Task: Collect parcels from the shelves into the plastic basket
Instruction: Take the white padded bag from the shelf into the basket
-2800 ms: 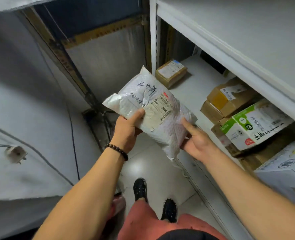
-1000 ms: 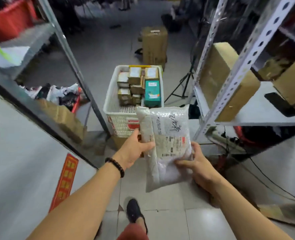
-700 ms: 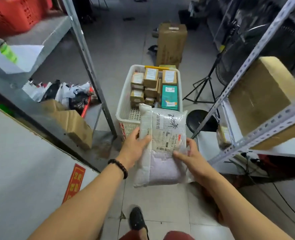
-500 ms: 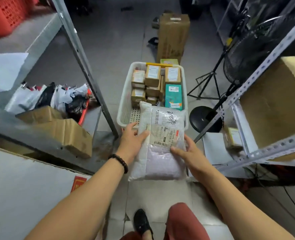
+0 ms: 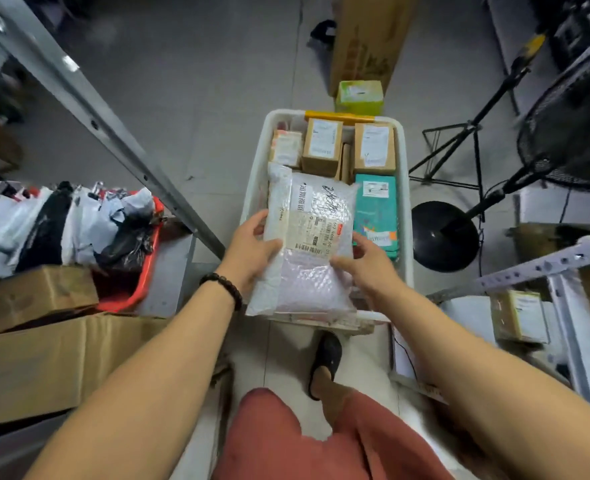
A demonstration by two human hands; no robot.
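Drop-off step: bubble mailer (image 5: 316, 275) pinched at its 2 side edges by L hand (image 5: 252, 245) + R hand (image 5: 368, 263), basket (image 5: 406, 188) right below grip; next prob lower it beside teal box (image 5: 375, 206) & let go

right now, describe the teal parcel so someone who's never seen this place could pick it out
Find the white plastic basket on the floor between the metal shelves. Along its right wall, just nearer than the brown cartons, lies the teal box, beside the white bubble mailer. It is the only blue-green parcel there.
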